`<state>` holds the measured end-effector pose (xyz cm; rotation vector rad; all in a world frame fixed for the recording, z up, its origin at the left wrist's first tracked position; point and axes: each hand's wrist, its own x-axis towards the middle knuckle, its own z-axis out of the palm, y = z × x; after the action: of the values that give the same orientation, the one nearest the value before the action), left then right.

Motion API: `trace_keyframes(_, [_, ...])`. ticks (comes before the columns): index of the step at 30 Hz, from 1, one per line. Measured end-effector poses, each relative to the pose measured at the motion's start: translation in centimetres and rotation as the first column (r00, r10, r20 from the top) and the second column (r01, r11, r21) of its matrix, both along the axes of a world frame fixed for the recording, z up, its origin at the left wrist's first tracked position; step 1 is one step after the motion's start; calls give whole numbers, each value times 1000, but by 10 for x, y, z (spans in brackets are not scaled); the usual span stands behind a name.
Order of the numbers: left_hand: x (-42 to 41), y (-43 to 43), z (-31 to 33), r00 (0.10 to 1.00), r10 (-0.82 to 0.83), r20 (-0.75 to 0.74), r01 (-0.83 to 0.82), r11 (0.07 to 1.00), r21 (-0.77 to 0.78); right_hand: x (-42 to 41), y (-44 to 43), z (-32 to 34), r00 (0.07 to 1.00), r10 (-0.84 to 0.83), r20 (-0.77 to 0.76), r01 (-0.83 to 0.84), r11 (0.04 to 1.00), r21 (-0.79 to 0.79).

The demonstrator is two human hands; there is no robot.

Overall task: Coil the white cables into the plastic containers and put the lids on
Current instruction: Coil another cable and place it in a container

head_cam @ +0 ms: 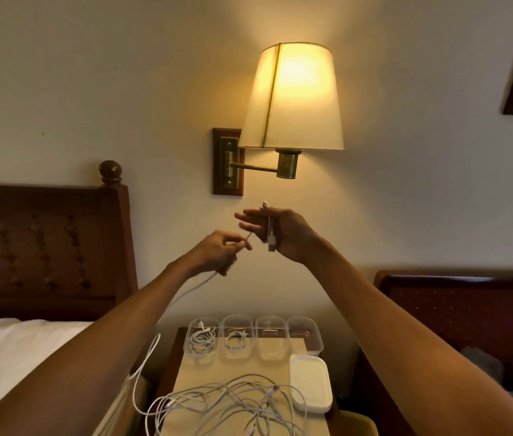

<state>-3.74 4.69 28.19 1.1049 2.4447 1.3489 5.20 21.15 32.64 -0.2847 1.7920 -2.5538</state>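
Both my hands are raised in front of the wall, above the nightstand. My left hand (222, 251) pinches a white cable (154, 341) that trails down past my forearm. My right hand (275, 231) holds the same cable's plug end (271, 239) against its palm, fingers stretched out toward the left. Below, a row of clear plastic containers stands on the nightstand: the leftmost container (201, 339) and the second container (238, 336) each hold a coiled white cable, while the third container (270, 338) and the fourth (305, 335) are empty. A stack of white lids (310, 382) lies front right. A tangle of loose white cables (233, 404) lies in front.
The nightstand (186, 379) sits between a bed with white sheets (6, 357) on the left and a dark wooden headboard (469, 309) on the right. A lit wall lamp (293, 99) hangs just above my hands.
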Motion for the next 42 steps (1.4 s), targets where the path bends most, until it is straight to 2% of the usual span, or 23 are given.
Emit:
trace_keyframes(2, [16, 9, -6, 994, -48, 96, 56, 995, -83, -7, 1, -1, 999, -47, -18, 47, 999, 21])
trace_keyframes(4, [32, 16, -4, 987, -100, 125, 119, 981, -156, -12, 5, -3, 994, -105, -31, 106, 993, 49])
trace_keyframes(8, [44, 19, 18, 987, -123, 101, 149, 936, -320, -18, 15, -16, 980, -190, -59, 198, 962, 190])
trace_keyframes(12, [54, 21, 47, 986, -156, 63, 168, 876, -453, -18, 13, -21, 966, -241, -92, 256, 938, 233])
trace_keyframes(14, [53, 17, 61, 982, -183, 43, 181, 862, -473, -17, 14, -23, 962, -261, -75, 272, 912, 307])
trace_keyframes(17, [43, 7, 82, 974, -226, -7, 204, 890, -407, -13, 20, -32, 976, -217, -10, 200, 883, 424])
trace_keyframes(22, [24, 3, 95, 958, -169, -231, 98, 951, -292, -2, 13, -34, 976, 1, 218, -65, 957, 284])
trace_keyframes(25, [16, 4, 91, 958, -103, -267, 60, 984, -167, 4, 14, -32, 958, 141, 249, -201, 952, 232])
trace_keyframes(29, [8, 4, 74, 966, -60, -252, 65, 998, 10, 10, 17, -30, 972, 191, 139, -225, 930, 290])
trace_keyframes(33, [2, 4, 46, 985, -22, -170, 49, 987, 154, 14, 23, -27, 988, 147, 47, -154, 965, 213])
trace_keyframes(37, [-5, 2, 14, 998, -20, -66, 34, 976, 213, 15, 23, -28, 986, 149, 68, -156, 981, 114])
trace_keyframes(42, [-7, 1, -9, 999, 36, -25, -29, 976, 216, 17, 21, -31, 984, 164, 68, -160, 986, -53])
